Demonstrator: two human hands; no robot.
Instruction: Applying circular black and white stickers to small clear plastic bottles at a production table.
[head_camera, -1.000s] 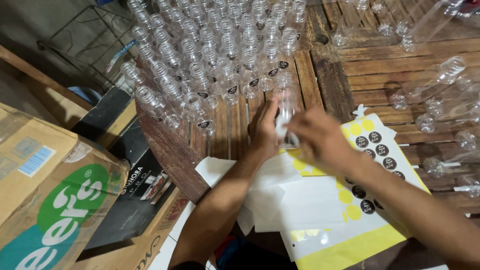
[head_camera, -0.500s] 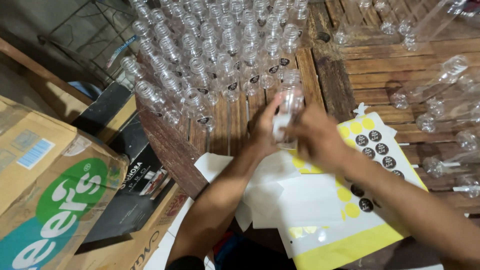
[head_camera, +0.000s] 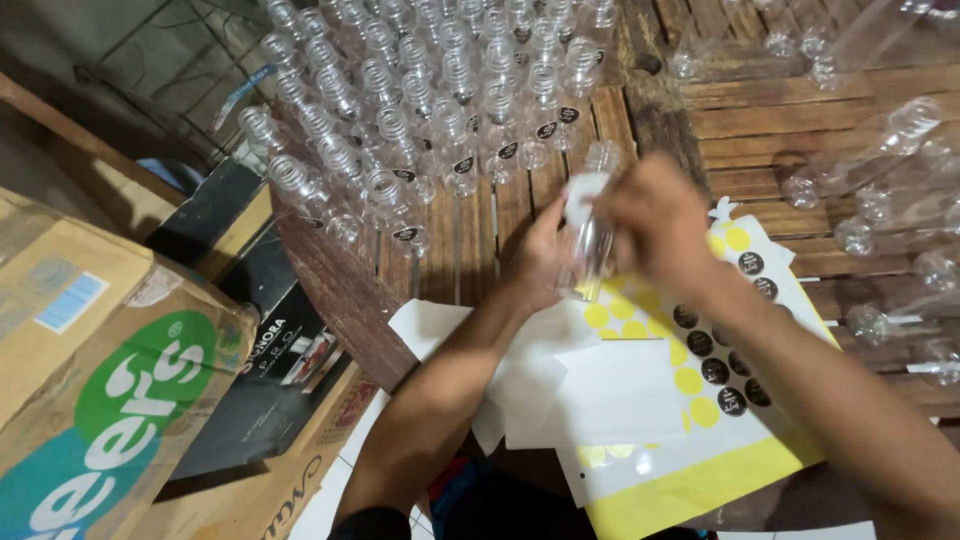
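Hands meet over a round brown wooden table (head_camera: 470, 240). The left hand (head_camera: 535, 255) is wrapped around a small clear plastic bottle (head_camera: 590, 235) and holds it upright, just above the near edge of the table. The right hand (head_camera: 655, 215) is curled at the top and side of the same bottle, with its fingers pressed on it; the picture is blurry there, so I cannot tell if a sticker is under them.

Right below the bottle lies a yellow and white sticker sheet (head_camera: 700, 400) with round black stickers (head_camera: 715, 370) on it and bare yellow spots where some are gone. Plain white paper sheets (head_camera: 590, 385) lie beside it. Behind the hands stands a big crowd of clear plastic bottles (head_camera: 440, 90), many with a black sticker on the side. More clear bottles (head_camera: 880, 190) lie on their sides to the right. A brown cardboard box with a green patch (head_camera: 110, 380) sits to the left.

To do this well, I think the left hand should keep the bottle very still while the right hand rubs flat and slow, so nothing wrinkles.
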